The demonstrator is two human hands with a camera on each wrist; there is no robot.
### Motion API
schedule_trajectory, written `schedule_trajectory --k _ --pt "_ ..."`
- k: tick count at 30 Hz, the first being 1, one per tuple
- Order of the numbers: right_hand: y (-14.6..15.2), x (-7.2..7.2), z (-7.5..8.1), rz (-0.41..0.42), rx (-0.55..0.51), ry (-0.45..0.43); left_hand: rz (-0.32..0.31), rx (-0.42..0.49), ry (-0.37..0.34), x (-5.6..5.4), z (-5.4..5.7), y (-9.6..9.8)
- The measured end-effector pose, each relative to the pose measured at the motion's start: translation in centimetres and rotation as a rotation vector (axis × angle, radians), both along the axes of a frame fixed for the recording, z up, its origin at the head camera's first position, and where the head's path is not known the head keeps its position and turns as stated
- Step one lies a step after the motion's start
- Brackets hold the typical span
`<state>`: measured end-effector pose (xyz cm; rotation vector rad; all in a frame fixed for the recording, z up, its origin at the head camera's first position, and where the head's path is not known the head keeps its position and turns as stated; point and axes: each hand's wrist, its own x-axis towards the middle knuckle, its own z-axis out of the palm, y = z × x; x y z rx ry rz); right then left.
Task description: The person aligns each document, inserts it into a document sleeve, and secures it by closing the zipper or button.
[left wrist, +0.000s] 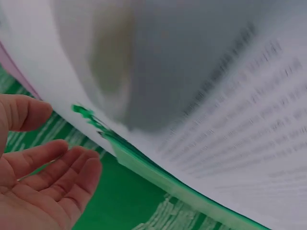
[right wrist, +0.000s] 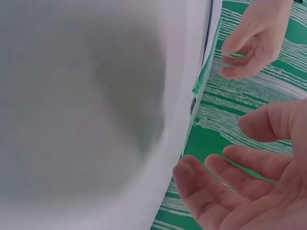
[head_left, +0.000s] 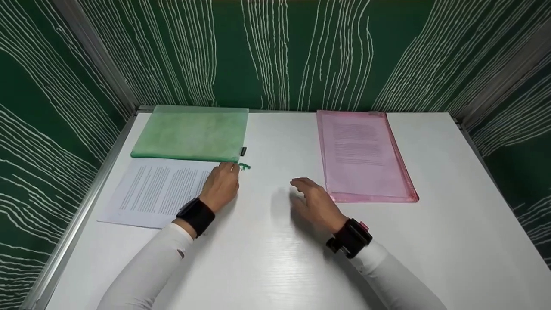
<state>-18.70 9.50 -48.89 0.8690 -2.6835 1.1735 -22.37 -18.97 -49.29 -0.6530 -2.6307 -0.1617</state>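
Observation:
A translucent green zip folder [head_left: 189, 133] lies at the back left of the white table, with a small green cord [head_left: 244, 166] by its near right corner. Just in front of it are printed white sheets [head_left: 142, 189]. My left hand [head_left: 221, 186] is above the right end of the sheets, close to that corner; in the left wrist view its fingers [left wrist: 62, 167] are relaxed and grip nothing. Over the middle of the table, my right hand [head_left: 317, 206] has its thumb and fingers apart, holding nothing. It is nearest to the pink folder's [head_left: 366, 181] near left corner.
Through the translucent pink folder, a printed sheet [head_left: 355, 142] shows. A green wall [head_left: 232, 56] with white wavy lines rises behind the white table [head_left: 267, 258]. Metal framing [head_left: 82, 198] runs along the table's left edge.

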Motion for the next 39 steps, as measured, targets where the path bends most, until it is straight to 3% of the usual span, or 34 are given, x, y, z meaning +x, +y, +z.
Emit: schedule_trajectory --k 7,13,30,39 --pt "-2.8 -1.6 -0.2 0.040 0.024 0.029 0.041 0.070 -0.056 -3.0 -0.7 -1.1" --pt "-4.9 -3.0 -0.6 0.044 0.041 0.055 0.053 0.106 -0.111 -5.0 -1.0 -1.3" --pt "-7.9 -5.7 -1.2 0.006 0.094 0.002 0.126 0.115 -0.204 -7.0 -0.6 -0.7" --pt "-8.2 -6.3 -1.3 -0.008 0.120 -0.012 0.161 0.008 -0.224 -7.6 -0.6 -0.7"
